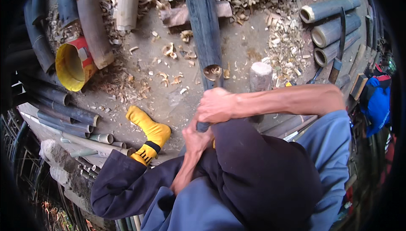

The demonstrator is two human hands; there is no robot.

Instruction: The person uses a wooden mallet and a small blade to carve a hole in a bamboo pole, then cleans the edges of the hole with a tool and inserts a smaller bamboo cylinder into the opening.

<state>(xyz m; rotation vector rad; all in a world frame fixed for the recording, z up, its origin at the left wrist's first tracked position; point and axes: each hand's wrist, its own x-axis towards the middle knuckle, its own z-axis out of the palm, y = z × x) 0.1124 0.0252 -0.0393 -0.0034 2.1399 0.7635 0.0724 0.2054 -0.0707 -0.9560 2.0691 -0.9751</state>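
My right hand [217,104] and my left hand [196,139] are both closed, one just beyond the other, on a dark rounded handle [203,126] that shows between them. The working end is mostly hidden by the right hand, so I cannot tell what kind of tool it is. Right beyond my right hand is the open end of a dark bamboo pole [201,23], with pale curled shavings [213,71] inside its hollow. Farther off, the pole lies across a short wooden billet [177,16]. My right forearm reaches in from the right, over my dark-trousered raised knee.
A yellow-socked foot [149,130] stands left of my hands. An upright wooden stump [260,77] is to the right. At left lies a red and yellow tin [70,66] among bamboo pieces. Cut tubes [327,34] and a curved blade [341,36] lie far right. Wood shavings [285,40] litter the ground.
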